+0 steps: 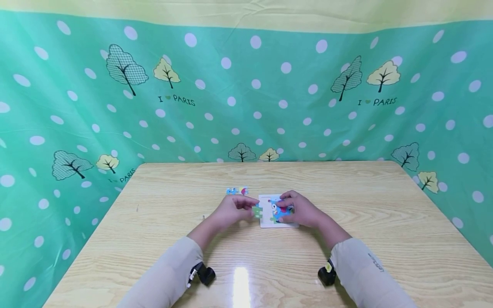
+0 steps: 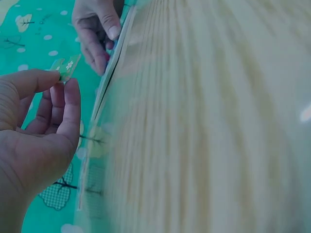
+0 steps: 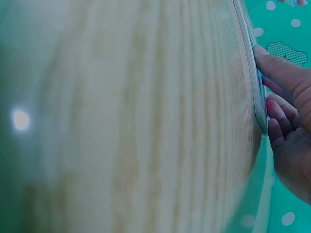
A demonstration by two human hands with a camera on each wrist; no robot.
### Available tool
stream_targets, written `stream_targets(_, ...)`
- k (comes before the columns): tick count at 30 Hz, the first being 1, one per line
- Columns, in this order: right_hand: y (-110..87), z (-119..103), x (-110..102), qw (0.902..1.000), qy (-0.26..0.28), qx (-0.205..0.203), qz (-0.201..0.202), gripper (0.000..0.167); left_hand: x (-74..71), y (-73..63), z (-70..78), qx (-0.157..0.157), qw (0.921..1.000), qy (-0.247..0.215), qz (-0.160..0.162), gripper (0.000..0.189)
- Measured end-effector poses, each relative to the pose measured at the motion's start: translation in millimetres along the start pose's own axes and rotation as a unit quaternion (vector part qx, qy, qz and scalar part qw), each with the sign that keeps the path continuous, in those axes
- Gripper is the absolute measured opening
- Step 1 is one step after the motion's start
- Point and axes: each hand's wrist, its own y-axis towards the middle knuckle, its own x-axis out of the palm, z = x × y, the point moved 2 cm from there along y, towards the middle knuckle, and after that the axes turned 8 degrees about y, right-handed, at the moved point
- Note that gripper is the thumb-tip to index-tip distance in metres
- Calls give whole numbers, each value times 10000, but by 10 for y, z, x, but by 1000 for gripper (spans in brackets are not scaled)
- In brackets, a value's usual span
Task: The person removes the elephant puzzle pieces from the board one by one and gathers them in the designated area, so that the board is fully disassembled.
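The right hand [image 1: 303, 210] covers a part of the puzzle [image 1: 275, 210]. The print on the loose pieces [image 1: 236, 191] beyond the left hand [image 1: 233, 209] is too small to tell. Both sleeves [image 1: 165, 271] are cut off at the near edge of the head view.

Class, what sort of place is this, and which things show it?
Probably an indoor tabletop set up for filming: a spotted cloth backdrop hangs behind a wood-grain table, and a black device, apparently a camera, shows at each sleeve.
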Motion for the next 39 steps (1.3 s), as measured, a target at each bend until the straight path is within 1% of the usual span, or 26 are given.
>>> stream_targets(7,-7,-1,0,10000,54,-34,32,48,-89,-24,-13,-97,9995,-220,195,35)
stream_targets(10,-6,7,5,9999,84,-52,34,49,-123,-41,-9,-122,9992,-247,280,37)
stream_targets(15,-2,20,11,10000,42,-66,16,49,-211,-61,-11,-212,9978,-345,520,39)
stream_targets(19,-2,24,15,10000,57,-36,33,49,-288,-66,-13,-237,9959,-583,654,40)
stream_targets(23,-6,16,12,10000,55,-14,43,49,-351,-72,-30,-247,9936,-832,722,38)
stream_targets(28,-8,10,10,9999,87,42,49,49,-441,-88,-51,-290,9928,-791,856,36)
stream_targets(32,-6,14,13,9999,113,45,52,48,-516,-92,-76,-287,9914,-868,937,39)
stream_targets(34,-6,17,15,9999,112,33,53,48,-551,-89,-97,-276,9908,-919,958,40)
stream_targets(39,-9,16,11,9999,135,36,59,48,-631,-79,-161,-361,9896,-944,1023,39)
